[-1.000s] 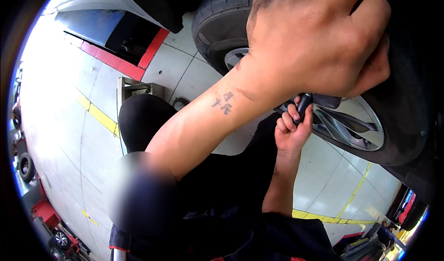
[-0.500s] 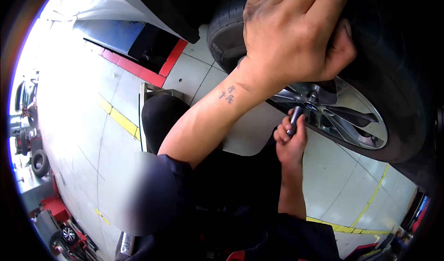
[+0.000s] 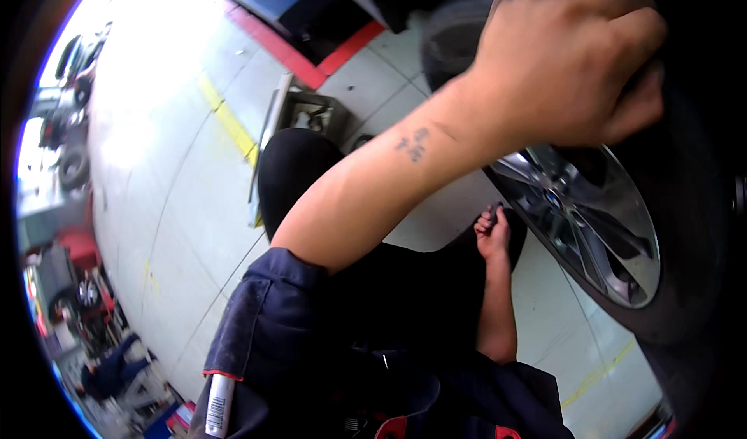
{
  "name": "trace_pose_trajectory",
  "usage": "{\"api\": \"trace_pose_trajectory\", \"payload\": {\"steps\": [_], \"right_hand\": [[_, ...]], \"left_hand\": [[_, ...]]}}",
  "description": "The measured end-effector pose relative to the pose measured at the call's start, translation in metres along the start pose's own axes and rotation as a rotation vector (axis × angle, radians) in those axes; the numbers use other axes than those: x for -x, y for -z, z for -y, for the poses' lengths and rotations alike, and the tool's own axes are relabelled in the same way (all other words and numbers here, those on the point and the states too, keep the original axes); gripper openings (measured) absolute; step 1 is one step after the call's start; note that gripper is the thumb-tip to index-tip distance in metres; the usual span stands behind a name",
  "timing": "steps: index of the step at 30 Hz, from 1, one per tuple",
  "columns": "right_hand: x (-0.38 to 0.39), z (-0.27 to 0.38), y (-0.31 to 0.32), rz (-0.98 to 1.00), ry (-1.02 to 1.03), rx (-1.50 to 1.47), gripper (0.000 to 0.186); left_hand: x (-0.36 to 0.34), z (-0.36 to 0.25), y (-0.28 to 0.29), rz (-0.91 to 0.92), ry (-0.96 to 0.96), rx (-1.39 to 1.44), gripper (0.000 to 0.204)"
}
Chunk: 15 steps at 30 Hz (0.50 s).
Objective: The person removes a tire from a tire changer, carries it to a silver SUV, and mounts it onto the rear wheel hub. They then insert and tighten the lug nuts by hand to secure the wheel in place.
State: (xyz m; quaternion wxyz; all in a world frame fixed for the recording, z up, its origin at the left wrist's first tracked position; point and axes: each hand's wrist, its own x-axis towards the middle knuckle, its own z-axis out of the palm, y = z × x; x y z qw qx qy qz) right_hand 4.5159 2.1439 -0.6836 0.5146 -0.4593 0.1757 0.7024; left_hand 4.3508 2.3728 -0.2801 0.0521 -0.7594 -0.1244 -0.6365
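Note:
A car wheel with a black tyre [image 3: 689, 229] and a grey spoked alloy rim [image 3: 580, 221] stands at the right. My left hand [image 3: 572, 62] is up at the top of this tyre, its fingers bent over the tread and the thumb curled. The fingertips are hidden behind the hand. Lower down, left of the rim, my right hand [image 3: 492, 238] is closed around a short dark cylindrical tool [image 3: 495, 213]. Only its upper end shows, apart from the wheel, so its exact kind cannot be made out.
A grey metal box [image 3: 315, 116] with things inside sits beyond my left knee. Further off lies a red-edged floor section [image 3: 284, 50] beside a blue panel. Loose tyres [image 3: 74, 167] line the far left, with a person [image 3: 113, 373] below them.
My right hand has drawn back from the rim's middle toward my knee, still holding the dark tool. My left hand stays on the tyre, which sits further right and lower in view.

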Motion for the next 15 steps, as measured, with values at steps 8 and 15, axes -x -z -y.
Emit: {"api": "trace_pose_trajectory", "payload": {"steps": [8,15], "right_hand": [[-0.012,0.003,0.004,0.148,-0.062,-0.024,0.03],[-0.012,0.009,0.013,0.111,0.054,-0.096,0.032]], "left_hand": [[0.09,-0.018,0.236,0.561,0.761,-0.548,0.018],[0.303,-0.12,0.297,0.554,1.319,-0.541,0.018]]}}
